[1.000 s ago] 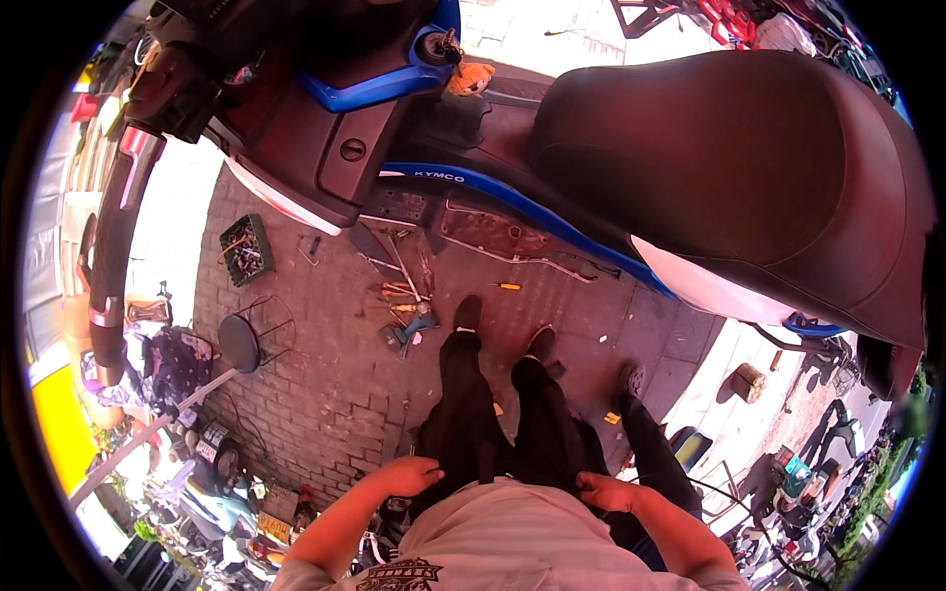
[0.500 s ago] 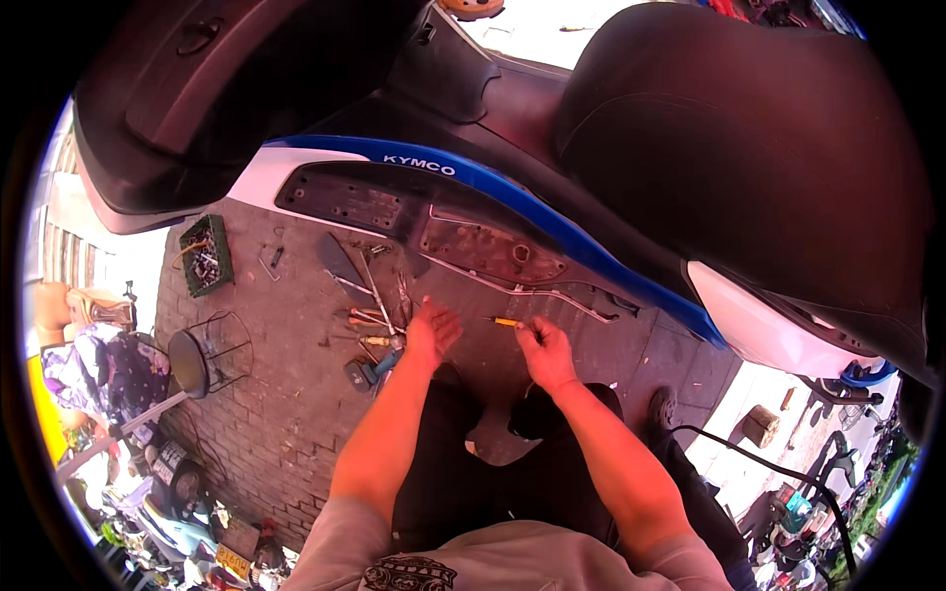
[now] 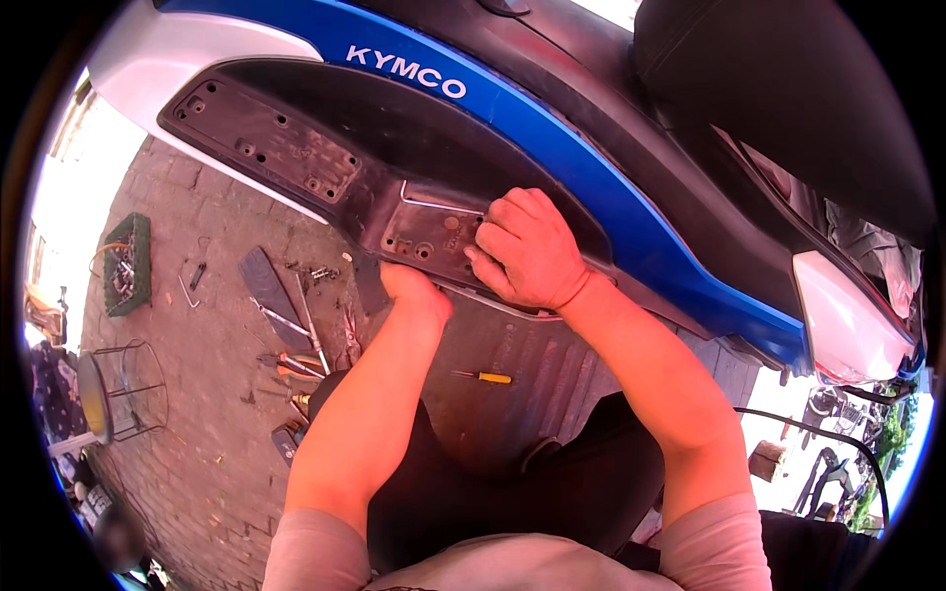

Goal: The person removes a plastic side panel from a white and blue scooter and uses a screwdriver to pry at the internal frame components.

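My right hand (image 3: 527, 248) is closed over the footboard (image 3: 394, 148) of a blue, white and black scooter, knuckles up. Whatever its fingers grip is hidden. A thin bent metal rod (image 3: 439, 205), shaped like an L, lies on the footboard, and its long end reaches the right hand's knuckles. Lower and to the left, my left hand (image 3: 419, 292) reaches under the footboard's near edge, so its fingers are out of sight. Below the hands, on the ground, lies a yellow-handled screwdriver (image 3: 493, 377).
Pliers (image 3: 296, 366), a dark flat plate (image 3: 271, 295) and several other tools lie on the ground at left. Beyond them are a green crate (image 3: 128, 264) of small parts and a round stool (image 3: 96, 396). The scooter's seat (image 3: 788, 98) overhangs at upper right.
Both hands have moved up and forward from above the ground to the footboard. The left has gone under its edge, the right has closed over it. The scooter appears larger and nearer.
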`<state>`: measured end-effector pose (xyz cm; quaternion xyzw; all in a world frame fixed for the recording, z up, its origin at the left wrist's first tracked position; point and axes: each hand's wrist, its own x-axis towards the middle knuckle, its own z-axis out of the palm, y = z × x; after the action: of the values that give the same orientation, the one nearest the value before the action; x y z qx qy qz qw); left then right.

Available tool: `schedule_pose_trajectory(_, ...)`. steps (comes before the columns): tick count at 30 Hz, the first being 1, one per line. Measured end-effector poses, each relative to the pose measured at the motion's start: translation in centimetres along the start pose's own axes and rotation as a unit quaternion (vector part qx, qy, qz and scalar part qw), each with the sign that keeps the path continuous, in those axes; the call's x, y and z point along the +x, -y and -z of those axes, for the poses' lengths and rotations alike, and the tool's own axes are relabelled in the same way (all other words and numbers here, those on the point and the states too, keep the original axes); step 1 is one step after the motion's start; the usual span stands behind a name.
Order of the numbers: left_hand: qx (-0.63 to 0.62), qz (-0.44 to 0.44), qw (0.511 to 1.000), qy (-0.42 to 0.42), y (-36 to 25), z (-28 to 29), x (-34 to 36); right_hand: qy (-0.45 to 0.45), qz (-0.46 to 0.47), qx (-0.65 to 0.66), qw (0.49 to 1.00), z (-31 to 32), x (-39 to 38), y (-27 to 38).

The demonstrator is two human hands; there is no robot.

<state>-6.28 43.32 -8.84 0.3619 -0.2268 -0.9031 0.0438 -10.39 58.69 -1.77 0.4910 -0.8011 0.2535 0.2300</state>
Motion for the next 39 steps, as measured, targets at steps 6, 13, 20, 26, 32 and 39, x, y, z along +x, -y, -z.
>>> schedule_pose_trajectory(6, -0.088, 0.051, 0.993, 0.067, -0.3, 0.3, -0.1, 0.051, 0.070, 0.017, 0.996, -1.8, 0.3, 1.0)
schedule_pose_trajectory(13, -0.028, 0.021, 0.999, 0.014, 0.1, 0.2, 0.2, 0.045, -0.038, -0.091, 0.994, 0.9, -0.8, -0.4)
schedule_pose_trajectory(20, 0.125, 0.011, 0.990, -0.066, -0.9, 0.9, 0.2, -0.048, -0.189, -0.312, 0.930, 5.7, -1.7, 0.9)
schedule_pose_trajectory(26, 0.230, 0.007, 0.961, -0.155, -1.2, 2.6, -0.5, -0.040, -0.244, -0.344, 0.906, 4.9, -1.0, 1.6)
schedule_pose_trajectory(32, 0.206, -0.076, 0.957, -0.192, -1.3, 3.3, -2.7, -0.092, -0.277, -0.341, 0.894, 4.6, -0.2, 0.8)
schedule_pose_trajectory(39, 0.349, -0.209, 0.896, 0.175, -1.6, -0.6, -2.9, -0.164, -0.266, -0.348, 0.884, 4.3, 0.4, -1.8)
